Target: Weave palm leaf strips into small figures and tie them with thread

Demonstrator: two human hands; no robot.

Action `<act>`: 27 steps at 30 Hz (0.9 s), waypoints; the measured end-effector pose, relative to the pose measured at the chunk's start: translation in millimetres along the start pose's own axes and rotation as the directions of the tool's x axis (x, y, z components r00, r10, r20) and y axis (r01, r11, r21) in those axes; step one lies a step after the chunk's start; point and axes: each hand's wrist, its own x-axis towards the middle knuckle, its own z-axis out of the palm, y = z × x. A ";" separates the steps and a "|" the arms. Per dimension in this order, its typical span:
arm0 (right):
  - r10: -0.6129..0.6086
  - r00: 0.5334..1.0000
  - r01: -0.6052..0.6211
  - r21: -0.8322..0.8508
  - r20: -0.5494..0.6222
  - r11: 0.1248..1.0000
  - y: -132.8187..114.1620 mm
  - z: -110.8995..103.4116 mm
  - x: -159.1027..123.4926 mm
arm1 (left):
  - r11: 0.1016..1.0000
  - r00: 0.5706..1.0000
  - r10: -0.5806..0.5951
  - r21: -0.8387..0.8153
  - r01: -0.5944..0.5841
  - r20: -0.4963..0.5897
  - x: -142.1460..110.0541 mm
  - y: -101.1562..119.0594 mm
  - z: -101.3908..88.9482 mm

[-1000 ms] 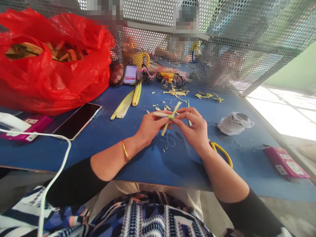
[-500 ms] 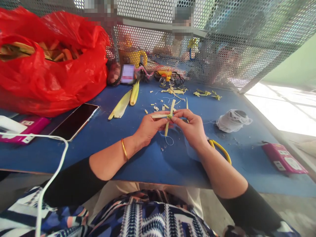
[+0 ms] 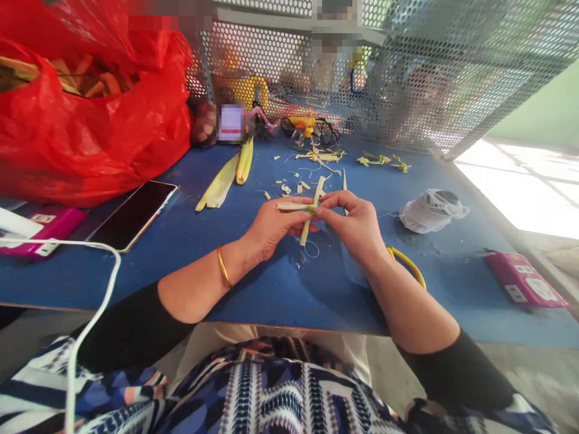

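Two pale yellow-green leaf strips [image 3: 312,208] cross each other just above the blue table [image 3: 190,253]. My left hand [image 3: 271,226] pinches the crossing from the left, fingers closed on the strips. My right hand [image 3: 355,226] pinches it from the right, fingers closed too. A thin white thread [image 3: 310,247] loops down from the crossing onto the table below my hands.
A red plastic bag [image 3: 90,120] of leaf strips fills the back left. A phone [image 3: 133,214], a pink box [image 3: 47,223] and a white cable [image 3: 99,301] lie left. Whole leaves [image 3: 226,181] and scraps [image 3: 321,157] lie behind my hands. White thread bundle [image 3: 432,211], yellow-handled scissors [image 3: 409,265] and another pink box [image 3: 525,286] lie right. A perforated metal screen [image 3: 407,72] closes the back.
Both hands kept their pinch on the crossed strips and shifted slightly away from me. The view tilted a little; nothing on the table moved.
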 end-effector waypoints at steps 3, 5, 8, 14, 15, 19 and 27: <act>0.040 0.999 -0.041 0.029 0.014 0.999 -0.3 -0.5 0.5 | 1.000 1.000 0.005 -0.010 -0.005 0.006 -0.9 0.4 0.4; 0.081 0.996 -0.083 0.063 0.040 0.995 0.3 -0.7 1.1 | 1.000 1.000 -0.001 -0.009 0.002 0.010 -1.7 1.4 0.7; 0.110 0.992 -0.115 0.109 0.053 0.987 1.9 -0.4 1.7 | 1.000 1.000 -0.021 0.000 0.021 0.019 -2.3 2.7 0.6; 0.083 0.996 -0.086 0.077 0.032 0.993 4.1 2.9 -0.4 | 1.000 1.000 -0.024 -0.003 0.024 0.019 0.7 1.0 0.2; 0.039 0.999 -0.040 0.029 0.015 0.999 3.3 2.9 -1.0 | 1.000 1.000 -0.024 -0.010 0.024 0.010 1.3 0.8 0.4; -0.340 0.940 0.331 -0.273 0.017 0.903 -4.7 -1.0 -3.0 | 0.998 0.998 -0.040 -0.048 0.038 -0.043 2.1 2.8 0.9; -0.575 0.681 0.731 -0.476 0.454 0.490 -10.7 -0.8 -7.6 | 0.994 0.994 0.052 -0.090 -0.061 -0.095 4.0 3.1 -1.7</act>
